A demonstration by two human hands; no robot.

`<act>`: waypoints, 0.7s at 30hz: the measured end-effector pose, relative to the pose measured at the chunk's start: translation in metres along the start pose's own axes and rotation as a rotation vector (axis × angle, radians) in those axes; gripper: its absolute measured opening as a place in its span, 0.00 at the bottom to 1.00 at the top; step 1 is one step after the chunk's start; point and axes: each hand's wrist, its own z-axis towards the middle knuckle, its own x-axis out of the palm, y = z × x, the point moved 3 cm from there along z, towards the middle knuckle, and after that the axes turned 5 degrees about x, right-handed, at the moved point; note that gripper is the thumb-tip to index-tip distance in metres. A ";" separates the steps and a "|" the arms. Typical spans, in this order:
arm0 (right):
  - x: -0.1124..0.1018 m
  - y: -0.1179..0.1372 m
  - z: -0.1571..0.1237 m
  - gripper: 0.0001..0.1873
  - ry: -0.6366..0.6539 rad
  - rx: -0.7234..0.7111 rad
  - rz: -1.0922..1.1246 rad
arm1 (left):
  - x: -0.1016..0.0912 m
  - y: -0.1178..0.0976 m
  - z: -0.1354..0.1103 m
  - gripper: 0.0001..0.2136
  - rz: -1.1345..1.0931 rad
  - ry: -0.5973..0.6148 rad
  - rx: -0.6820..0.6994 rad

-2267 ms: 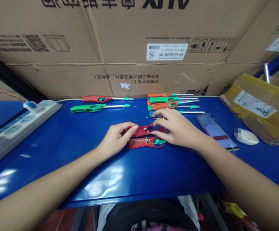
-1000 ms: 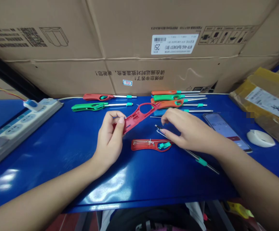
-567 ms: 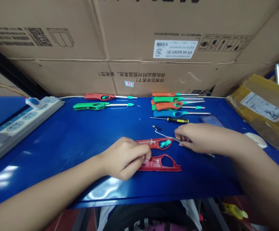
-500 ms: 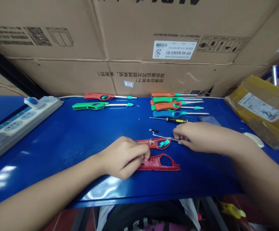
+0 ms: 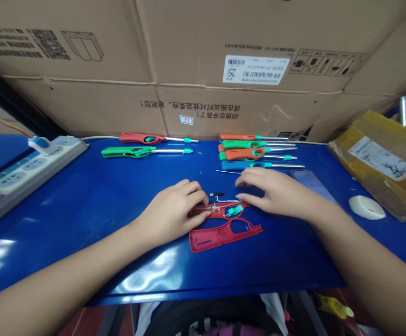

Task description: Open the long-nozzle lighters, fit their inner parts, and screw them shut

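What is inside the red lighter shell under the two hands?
A teal piece and a thin white wire show in the red lighter shell; the left hand covers its other end, so that part cannot be seen.

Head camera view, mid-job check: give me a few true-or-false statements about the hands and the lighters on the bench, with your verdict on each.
1. The left hand rests on a red lighter shell holding metal parts. True.
2. A second red shell half lies under the right hand. False: it lies nearer the person, touched by neither hand.
3. A phone lies to the right of the right hand. True.
4. The blue lighter lies beside the power strip. False: it lies in a row with orange lighters and a green lighter, beyond the right hand.
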 end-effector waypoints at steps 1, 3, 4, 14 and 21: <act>0.004 0.005 0.001 0.09 -0.009 -0.049 0.017 | 0.001 0.002 0.000 0.08 -0.018 0.011 -0.019; 0.013 0.016 0.004 0.08 -0.009 -0.130 0.043 | 0.004 0.005 0.000 0.08 -0.038 0.021 -0.032; 0.016 0.021 0.005 0.08 -0.008 -0.154 0.038 | 0.005 0.005 0.000 0.07 -0.036 0.024 -0.026; 0.028 0.025 0.009 0.06 0.003 -0.134 0.068 | 0.011 0.003 0.001 0.10 -0.043 0.007 -0.004; 0.023 0.026 0.008 0.05 -0.109 -0.157 0.137 | 0.007 0.002 -0.001 0.10 -0.044 -0.125 0.110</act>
